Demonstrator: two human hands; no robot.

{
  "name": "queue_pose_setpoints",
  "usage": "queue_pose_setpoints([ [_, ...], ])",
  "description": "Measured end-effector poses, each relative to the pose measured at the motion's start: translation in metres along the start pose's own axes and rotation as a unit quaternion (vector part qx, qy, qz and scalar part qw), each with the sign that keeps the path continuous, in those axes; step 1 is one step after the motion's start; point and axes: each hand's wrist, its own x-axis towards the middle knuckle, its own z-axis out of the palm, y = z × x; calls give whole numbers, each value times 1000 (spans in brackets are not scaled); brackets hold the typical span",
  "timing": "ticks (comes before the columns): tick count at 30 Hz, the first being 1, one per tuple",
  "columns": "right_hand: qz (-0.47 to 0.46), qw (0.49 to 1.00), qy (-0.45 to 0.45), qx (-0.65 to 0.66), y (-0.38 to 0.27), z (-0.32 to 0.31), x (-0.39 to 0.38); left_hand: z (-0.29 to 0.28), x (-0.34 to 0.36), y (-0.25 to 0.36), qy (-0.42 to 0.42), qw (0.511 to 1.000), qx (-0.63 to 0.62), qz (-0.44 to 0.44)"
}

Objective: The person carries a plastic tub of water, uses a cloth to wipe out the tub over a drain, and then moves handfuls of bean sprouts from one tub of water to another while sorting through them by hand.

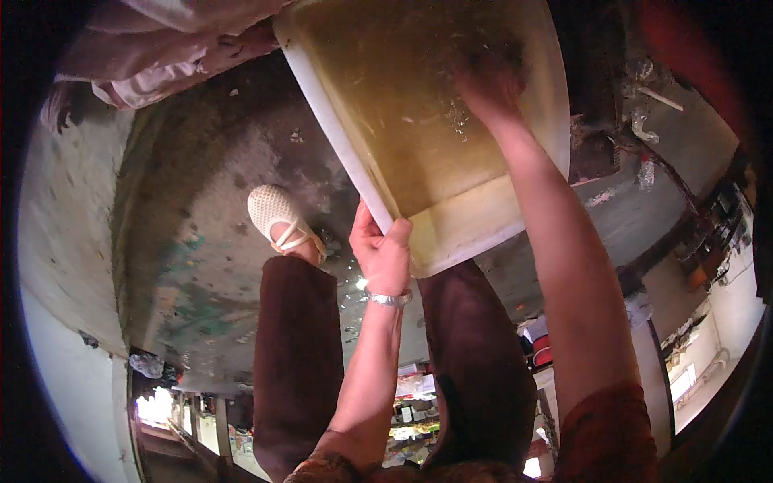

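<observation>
A large pale plastic tub (332, 121) holds cloudy yellow-brown water (394, 88). My left hand (382, 253) is closed around the tub's rim at the near left corner, thumb on top, with a metal band at the wrist. Reaching into the tub from the right, my right hand (489, 87) is down in the water near the far right side. Murky water and dark patches hide its fingers, so whether it holds anything does not show. Ripples and small bright glints lie on the surface around it.
My left foot in a cream woven shoe (278, 213) stands on a stained, wet floor (201, 241). Pinkish cloth (169, 48) hangs at the upper left, by a pale wall (72, 193). Clear plastic bottles (646, 173) and a light stick (662, 99) lie at the right.
</observation>
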Motion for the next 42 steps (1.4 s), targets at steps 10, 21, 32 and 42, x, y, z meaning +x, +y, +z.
queue_pose_setpoints([
  [10,-91,989,115,-29,-92,19,-20,2,-2,4,12,999,31,-6],
  [21,-113,968,-222,-24,-14,-22,-136,3,-8,-4,-15,999,-26,-21],
  [32,31,998,29,55,45,0,-36,10,-12,-1,-24,1000,-9,-11],
  [42,-100,983,-90,129,-58,2,-47,3,-6,3,17,1000,-13,-12],
])
